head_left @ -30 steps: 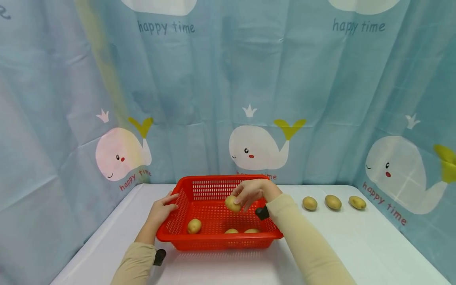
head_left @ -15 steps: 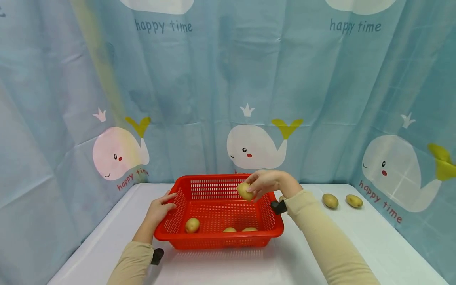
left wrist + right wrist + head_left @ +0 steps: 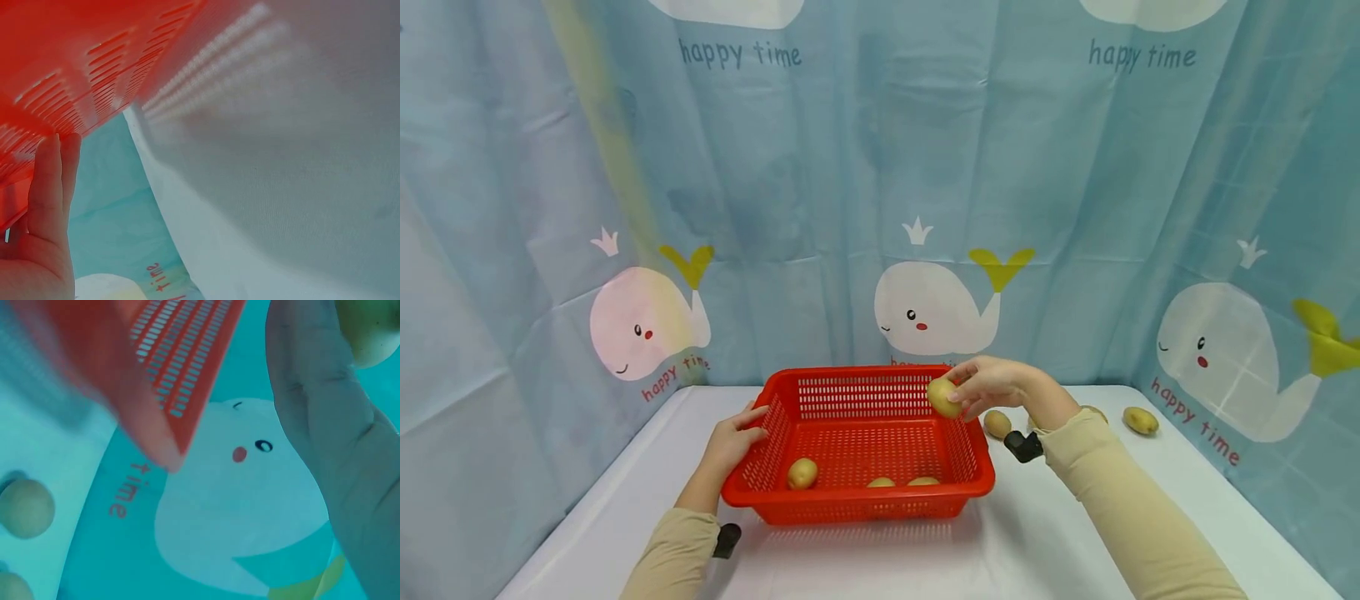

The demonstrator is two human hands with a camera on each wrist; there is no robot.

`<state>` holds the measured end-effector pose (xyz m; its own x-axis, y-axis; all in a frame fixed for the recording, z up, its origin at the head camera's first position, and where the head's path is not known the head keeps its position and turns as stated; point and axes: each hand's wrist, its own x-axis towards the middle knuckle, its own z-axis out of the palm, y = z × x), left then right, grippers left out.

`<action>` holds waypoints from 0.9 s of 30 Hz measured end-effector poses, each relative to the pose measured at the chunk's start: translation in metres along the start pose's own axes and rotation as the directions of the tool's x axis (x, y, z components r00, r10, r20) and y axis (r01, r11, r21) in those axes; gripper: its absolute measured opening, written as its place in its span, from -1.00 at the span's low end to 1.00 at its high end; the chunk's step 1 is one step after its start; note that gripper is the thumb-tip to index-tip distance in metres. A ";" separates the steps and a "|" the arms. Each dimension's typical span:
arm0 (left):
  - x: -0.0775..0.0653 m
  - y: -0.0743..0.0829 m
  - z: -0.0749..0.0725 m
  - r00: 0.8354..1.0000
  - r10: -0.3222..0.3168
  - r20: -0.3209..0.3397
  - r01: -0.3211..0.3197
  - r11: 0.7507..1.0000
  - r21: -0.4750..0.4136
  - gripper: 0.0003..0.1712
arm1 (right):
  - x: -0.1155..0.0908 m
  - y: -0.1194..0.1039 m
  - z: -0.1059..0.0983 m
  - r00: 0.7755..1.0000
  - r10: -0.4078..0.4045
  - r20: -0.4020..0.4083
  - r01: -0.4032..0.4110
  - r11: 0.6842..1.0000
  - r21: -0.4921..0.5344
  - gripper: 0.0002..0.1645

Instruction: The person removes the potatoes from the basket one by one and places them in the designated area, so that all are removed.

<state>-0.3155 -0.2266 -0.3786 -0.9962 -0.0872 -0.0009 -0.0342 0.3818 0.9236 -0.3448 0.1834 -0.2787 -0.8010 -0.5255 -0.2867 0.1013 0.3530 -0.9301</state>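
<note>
A red perforated plastic basket (image 3: 850, 442) stands on the table. My left hand (image 3: 730, 442) grips its left rim; in the left wrist view, its straight fingers (image 3: 50, 181) lie against the outer wall under the edge. Between the thumb and fingers of my right hand (image 3: 992, 385) is a yellow potato (image 3: 944, 397), held up over the basket's right end. Part of that potato (image 3: 372, 328) shows in the right wrist view's top corner. Inside the basket lie a potato (image 3: 802, 473) at left and two more (image 3: 881, 482) half hidden by the front rim.
Right of the basket, several potatoes lie in a row on the white table (image 3: 1060, 517): one potato (image 3: 997, 424) by the basket, another (image 3: 1141, 420) at the far right, with those between partly behind the right wrist. A blue whale-print curtain (image 3: 820, 317) hangs behind the table.
My right hand has carried the potato from over the basket's middle rightward to its right end. The table potato nearest the basket has come out from behind the arm. The left hand stays put.
</note>
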 end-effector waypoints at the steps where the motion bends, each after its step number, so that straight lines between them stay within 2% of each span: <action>1: 0.000 0.000 0.000 1.000 0.000 0.002 0.000 1.000 0.001 -0.41 | -0.002 0.003 -0.001 1.000 -0.005 -0.005 0.005 1.000 0.001 -0.30; 13: -0.003 -0.003 0.002 1.000 0.006 0.008 -0.006 1.000 0.004 -0.42 | -0.028 0.042 -0.020 0.997 -0.029 -0.076 0.030 1.000 0.010 -0.31; 22: 0.000 -0.003 0.001 1.000 0.021 -0.004 -0.021 1.000 0.006 -0.42 | -0.047 0.054 -0.034 0.994 -0.042 -0.101 0.044 0.999 0.017 -0.19; 27: 0.001 -0.003 0.001 0.999 0.040 0.001 -0.040 0.999 0.015 -0.42 | -0.059 0.063 -0.041 0.993 -0.040 -0.111 0.042 0.999 0.016 -0.26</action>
<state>-0.3162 -0.2268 -0.3813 -0.9968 -0.0714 0.0358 0.0043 0.3988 0.9170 -0.3158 0.2682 -0.3108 -0.8651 -0.4498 -0.2220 0.0771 0.3181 -0.9449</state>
